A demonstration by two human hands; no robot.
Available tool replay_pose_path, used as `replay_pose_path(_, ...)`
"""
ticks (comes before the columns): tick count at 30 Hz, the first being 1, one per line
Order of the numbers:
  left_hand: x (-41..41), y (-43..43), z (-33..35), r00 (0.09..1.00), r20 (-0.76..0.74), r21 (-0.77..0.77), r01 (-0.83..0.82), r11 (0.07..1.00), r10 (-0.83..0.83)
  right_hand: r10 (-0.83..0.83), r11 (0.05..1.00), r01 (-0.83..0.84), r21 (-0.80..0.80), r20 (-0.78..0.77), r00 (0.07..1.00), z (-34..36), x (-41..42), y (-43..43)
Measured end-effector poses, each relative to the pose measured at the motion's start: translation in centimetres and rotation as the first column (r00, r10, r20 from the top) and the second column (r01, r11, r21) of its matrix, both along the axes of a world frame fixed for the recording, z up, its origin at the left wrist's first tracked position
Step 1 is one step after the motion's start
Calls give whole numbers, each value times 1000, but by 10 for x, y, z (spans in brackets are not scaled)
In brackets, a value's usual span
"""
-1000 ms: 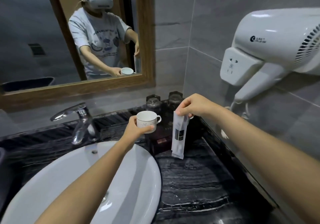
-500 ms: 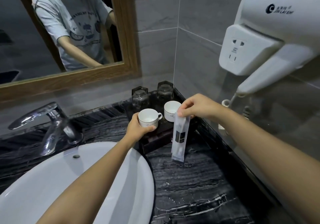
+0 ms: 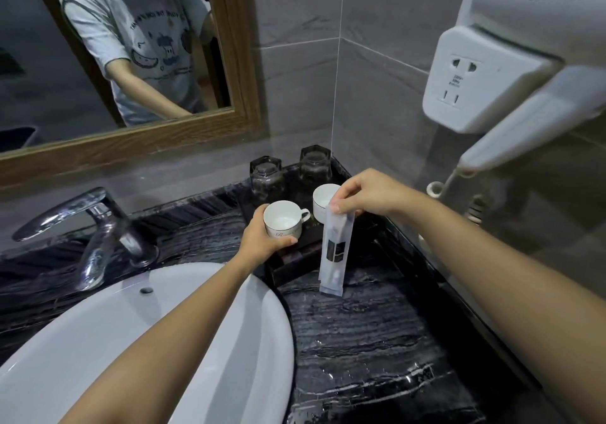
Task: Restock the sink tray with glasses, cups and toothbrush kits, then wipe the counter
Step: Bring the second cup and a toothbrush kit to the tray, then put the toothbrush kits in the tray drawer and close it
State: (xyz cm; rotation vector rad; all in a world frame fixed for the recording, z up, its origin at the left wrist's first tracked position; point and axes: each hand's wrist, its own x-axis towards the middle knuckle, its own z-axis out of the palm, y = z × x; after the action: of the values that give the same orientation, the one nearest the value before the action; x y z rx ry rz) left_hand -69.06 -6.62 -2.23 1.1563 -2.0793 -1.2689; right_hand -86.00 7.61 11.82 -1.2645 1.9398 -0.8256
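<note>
1. The left hand (image 3: 262,243) has its grip wrapped round a white cup (image 3: 282,219), held at the tray (image 3: 292,268) front; set it down flat beside the second cup (image 3: 323,198), handle clear of it
2. Two glasses (image 3: 266,174) stand upside down at the tray's back; keep the cup off them
3. The right hand (image 3: 367,194) pinches a toothbrush kit (image 3: 335,253) by its top, hanging over the desk (image 3: 360,341); lay it in the tray's front part only once the cup sits steady

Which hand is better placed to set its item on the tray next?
Left. The left hand holds the white ceramic cup directly over the dark tray; the right hand's toothbrush kit hangs over its front edge.
</note>
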Motion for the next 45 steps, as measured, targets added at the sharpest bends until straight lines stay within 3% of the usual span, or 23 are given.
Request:
replay_pose_path(4, 5, 6, 11, 1000, -16, -55, -18, 998, 17, 19, 1000, -18, -11, 34, 999, 3, 3, -3)
replay_pose_path(7, 16, 24, 29, 989, -145, -158, -50, 986, 27, 45, 999, -45, -16, 35, 998, 7, 7, -5)
replay_pose_path(10, 20, 52, 52, 950, -297, -50, 82, 995, -93, 76, 997, -76, -23, 4, 997, 11, 11, -13)
replay_pose_path(13, 19, 72, 63, 929, -320, 53, 213, 976, -186, 108, 993, -107, -55, 15, 994, 19, 20, -21)
replay_pose_path(18, 26, 73, 74, 914, -400, 145, 134, 980, -66, 127, 987, -123, -108, 32, 991, 30, 31, -29)
replay_pose_path(27, 31, 70, 75, 908, -417, 246, 76, 966, 35, 109, 983, -99, -153, 60, 992, 23, 41, -33)
replay_pose_path(33, 43, 60, 55, 931, -329, 285, -62, 956, 158, -108, 975, 153, -163, 257, 961, -45, 25, -16)
replay_pose_path(35, 49, 56, 52, 919, -328, 316, -109, 943, 217, -219, 967, 240, -86, 196, 956, -83, 20, -9)
replay_pose_path(40, 56, 51, 48, 890, -343, 376, -163, 912, 301, -335, 934, 349, 77, -146, 931, -156, 23, 4)
replay_pose_path(45, 63, 46, 43, 875, -329, 440, -190, 877, 355, -396, 909, 414, 48, -211, 894, -184, 33, -6)
